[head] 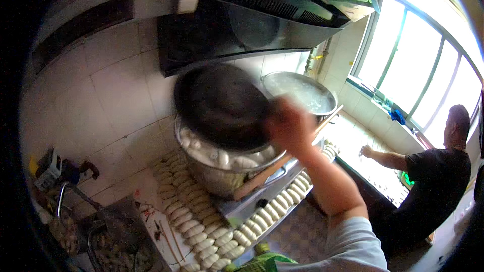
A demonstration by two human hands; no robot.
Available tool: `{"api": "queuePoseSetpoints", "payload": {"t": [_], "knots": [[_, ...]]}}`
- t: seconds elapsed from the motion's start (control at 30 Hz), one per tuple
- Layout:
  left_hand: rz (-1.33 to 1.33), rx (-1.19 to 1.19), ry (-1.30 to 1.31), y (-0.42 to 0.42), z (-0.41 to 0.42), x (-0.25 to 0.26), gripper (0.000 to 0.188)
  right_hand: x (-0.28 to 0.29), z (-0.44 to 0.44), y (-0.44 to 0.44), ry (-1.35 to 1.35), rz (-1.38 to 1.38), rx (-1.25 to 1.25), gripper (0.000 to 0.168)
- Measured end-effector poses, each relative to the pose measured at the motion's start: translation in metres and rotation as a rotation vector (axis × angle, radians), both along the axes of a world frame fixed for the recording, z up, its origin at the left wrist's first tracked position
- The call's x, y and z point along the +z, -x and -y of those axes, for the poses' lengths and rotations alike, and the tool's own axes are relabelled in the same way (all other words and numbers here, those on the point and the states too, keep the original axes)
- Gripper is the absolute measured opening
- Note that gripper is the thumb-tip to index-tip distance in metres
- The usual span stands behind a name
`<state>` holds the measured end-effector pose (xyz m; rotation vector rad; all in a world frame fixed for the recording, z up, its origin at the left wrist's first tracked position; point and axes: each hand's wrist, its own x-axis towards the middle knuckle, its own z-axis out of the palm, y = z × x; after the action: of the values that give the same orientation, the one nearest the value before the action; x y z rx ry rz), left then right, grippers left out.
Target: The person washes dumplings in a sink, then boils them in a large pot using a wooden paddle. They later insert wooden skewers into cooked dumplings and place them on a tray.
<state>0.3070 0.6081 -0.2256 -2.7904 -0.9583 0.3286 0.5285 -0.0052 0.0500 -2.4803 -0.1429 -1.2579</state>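
Observation:
My right hand [289,126], blurred by motion, grips the right edge of a dark round lid or shallow pan [219,109]. That piece is held tilted over a large metal pot [210,177] and hides much of its opening. White oblong dough-like pieces [223,158] show in the pot along its near rim. A long wooden bar [261,177] slants across the front of the pot, below my hand. Behind it stands a second wide pot [334,100] with cloudy, frothy liquid. My left hand is out of view.
Rows of pale oblong dough-like pieces [206,243] line the counter around the stove [236,211]. Chopsticks [176,240] lie beside a sink with a curved faucet [62,194]. A range hood [257,19] hangs above. A co-worker [435,181] reaches over a bright counter by the window.

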Motion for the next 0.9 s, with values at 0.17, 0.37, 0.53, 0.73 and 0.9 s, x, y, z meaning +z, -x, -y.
{"api": "queuePoseSetpoints", "payload": {"t": [0.17,0.37,0.53,0.73,0.9], "knots": [[0.068,-0.019,-0.044,-0.023,0.089,0.02,0.05,0.023,0.224,0.003,0.101,0.054,-0.757,0.01],[-0.059,0.098,-0.106,-0.014,0.145,0.049,0.049,-0.024,0.348,-0.063,0.193,-0.281,-0.808,0.013],[0.053,0.055,-0.122,0.003,0.176,0.055,0.043,-0.057,0.403,-0.088,-0.358,-0.401,-0.617,0.014],[0.048,0.088,-0.095,0.008,0.193,0.062,0.041,-0.044,0.383,-0.054,-1.235,-0.21,-0.127,0.011],[0.082,0.029,-0.085,0.012,0.174,0.047,0.047,-0.019,0.355,-0.039,-1.291,-0.263,-0.009,0.009]]}}
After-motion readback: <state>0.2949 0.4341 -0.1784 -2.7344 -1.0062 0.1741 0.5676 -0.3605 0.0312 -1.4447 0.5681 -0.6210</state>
